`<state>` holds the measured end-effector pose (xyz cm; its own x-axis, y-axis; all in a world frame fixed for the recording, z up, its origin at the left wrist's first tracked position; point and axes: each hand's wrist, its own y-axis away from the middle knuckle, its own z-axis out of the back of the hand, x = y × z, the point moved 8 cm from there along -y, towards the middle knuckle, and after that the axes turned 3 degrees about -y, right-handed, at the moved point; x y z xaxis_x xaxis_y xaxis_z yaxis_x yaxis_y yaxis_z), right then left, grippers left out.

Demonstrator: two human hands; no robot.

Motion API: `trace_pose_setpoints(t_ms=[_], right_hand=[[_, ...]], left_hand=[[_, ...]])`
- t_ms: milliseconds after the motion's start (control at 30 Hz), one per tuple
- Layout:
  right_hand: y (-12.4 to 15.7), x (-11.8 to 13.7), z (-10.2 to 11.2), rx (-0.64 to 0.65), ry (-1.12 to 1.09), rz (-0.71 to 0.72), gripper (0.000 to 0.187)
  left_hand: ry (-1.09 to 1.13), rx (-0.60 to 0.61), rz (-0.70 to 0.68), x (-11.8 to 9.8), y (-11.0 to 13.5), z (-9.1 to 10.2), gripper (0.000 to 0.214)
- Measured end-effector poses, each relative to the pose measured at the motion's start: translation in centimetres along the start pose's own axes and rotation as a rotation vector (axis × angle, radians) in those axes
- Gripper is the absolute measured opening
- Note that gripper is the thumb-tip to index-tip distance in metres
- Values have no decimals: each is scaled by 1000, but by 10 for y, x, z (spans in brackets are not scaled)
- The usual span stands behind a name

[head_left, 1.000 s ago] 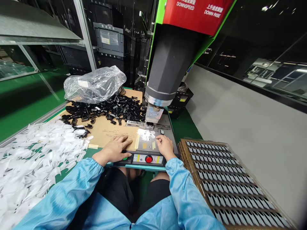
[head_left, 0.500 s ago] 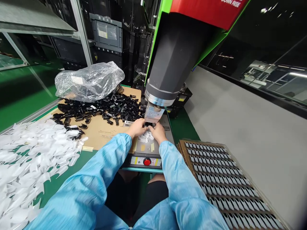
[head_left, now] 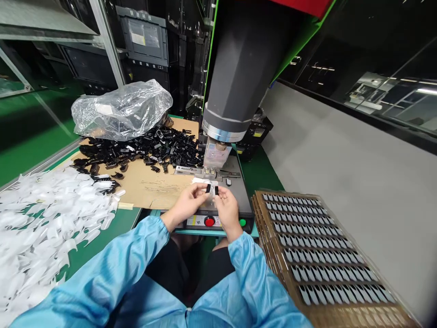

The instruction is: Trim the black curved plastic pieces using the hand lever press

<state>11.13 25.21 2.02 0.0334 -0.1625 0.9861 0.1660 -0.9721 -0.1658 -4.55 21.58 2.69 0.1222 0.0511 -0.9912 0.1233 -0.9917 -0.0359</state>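
Head view: between closed fingertips, the left hand (head_left: 186, 203) pinches one black piece (head_left: 208, 188), the right hand (head_left: 228, 208) another (head_left: 216, 190), above the grey base (head_left: 241, 196). The machine head (head_left: 227, 86) stands at twelve o'clock; black parts (head_left: 164, 148) heap toward eleven.

I watch through one head-worn camera [that] looks forward and steeply down along the blue sleeves (head_left: 119, 259), from above them. The view is wide: the left hand (head_left: 189, 200) and right hand (head_left: 228, 207) sit close, just below mid-frame; the press head (head_left: 234, 77) fills the top centre; the stacked trays (head_left: 327, 314) slant off at lower right, and the grey crate (head_left: 143, 36) stands farther back, upper left.
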Motion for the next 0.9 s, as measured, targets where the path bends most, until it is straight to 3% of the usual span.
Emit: trace_pose_setpoints(t_ms=[133,233,900], right_hand=[[54,10,-3,13,-83,-11,37],[75,15,-1,15,-106,-16,37],[102,16,15,-33,-100,-6,39]], left_hand=[[115,-13,2,1,56,-9,44],[117,-24,15,2,76,-12,42],[128,39,1,6,95,-25,36]])
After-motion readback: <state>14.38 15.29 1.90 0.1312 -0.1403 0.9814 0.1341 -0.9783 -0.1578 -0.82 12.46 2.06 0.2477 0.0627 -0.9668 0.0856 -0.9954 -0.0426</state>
